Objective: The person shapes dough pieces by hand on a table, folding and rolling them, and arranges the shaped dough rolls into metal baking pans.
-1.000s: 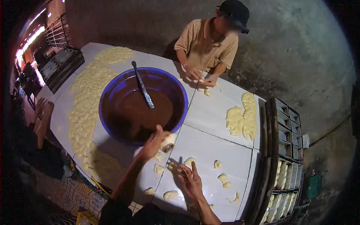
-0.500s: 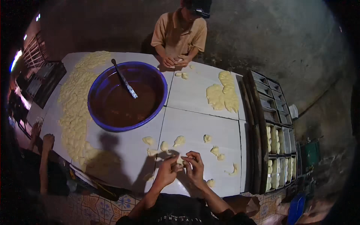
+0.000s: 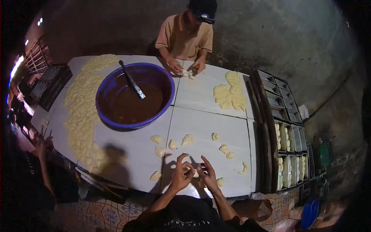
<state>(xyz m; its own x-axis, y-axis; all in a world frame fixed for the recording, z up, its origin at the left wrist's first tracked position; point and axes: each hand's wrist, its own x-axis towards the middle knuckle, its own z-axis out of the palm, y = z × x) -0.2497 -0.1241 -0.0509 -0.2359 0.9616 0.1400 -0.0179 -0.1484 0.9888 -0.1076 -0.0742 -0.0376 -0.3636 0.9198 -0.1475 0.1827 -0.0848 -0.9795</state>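
Near the front of the white tiled table (image 3: 145,150), my left hand (image 3: 181,176) and my right hand (image 3: 206,176) are close together, thumbs inward on a small pale dough piece (image 3: 196,173), index fingers curved up. The dough is partly hidden by my fingers. Loose lumps (image 3: 188,138) lie just beyond and to either side of them. A large blue tub (image 3: 135,124) of brown liquid stands back left, a long metal utensil (image 3: 132,81) across it.
Flattened dough covers the left (image 3: 79,116) and back right (image 3: 230,96). Metal pans (image 3: 290,137), some holding dough, line the right edge. A co-worker (image 3: 185,38) handles dough opposite. Another person's arm (image 3: 42,154) is at the left. Dark trays (image 3: 50,83) sit back left.
My left hand has come down from the tub's rim to meet my right, which was open, around the dough. The co-worker's hands have moved slightly apart. The view has shifted.
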